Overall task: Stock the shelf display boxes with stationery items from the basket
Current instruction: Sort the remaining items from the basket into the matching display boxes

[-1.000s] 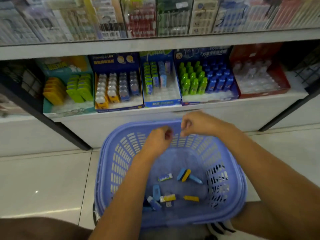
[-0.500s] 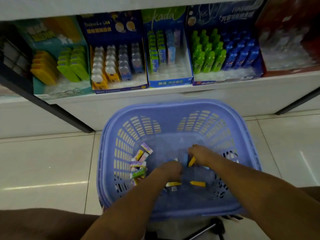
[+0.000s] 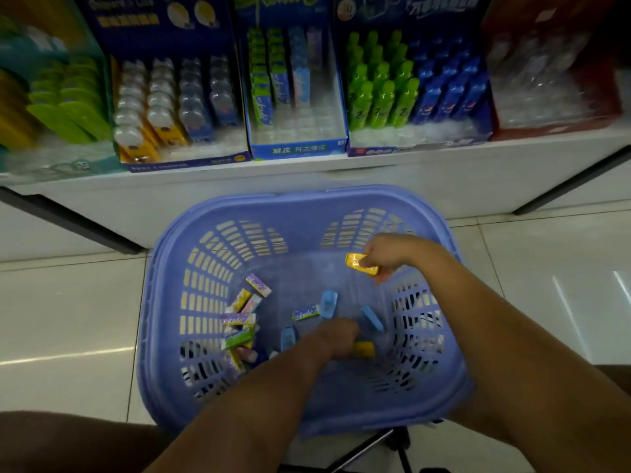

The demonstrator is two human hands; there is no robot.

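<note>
Glossy pale floor tiles [image 3: 68,302] carry light streaks [image 3: 65,357] at 9 and 3 o'clock, below a white shelf [image 3: 426,172] at 12 with black diagonal struts [image 3: 78,221].

A stationery shop: a white shelf [image 3: 307,172] carries printed retail display boxes [image 3: 297,97] above a tiled floor [image 3: 68,319], with a shopping basket [image 3: 307,206].

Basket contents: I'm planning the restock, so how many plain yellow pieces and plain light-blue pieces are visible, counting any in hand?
Yellow pieces: 2, one held in the right hand
Light-blue pieces: 3
Total: 5 visible
</note>
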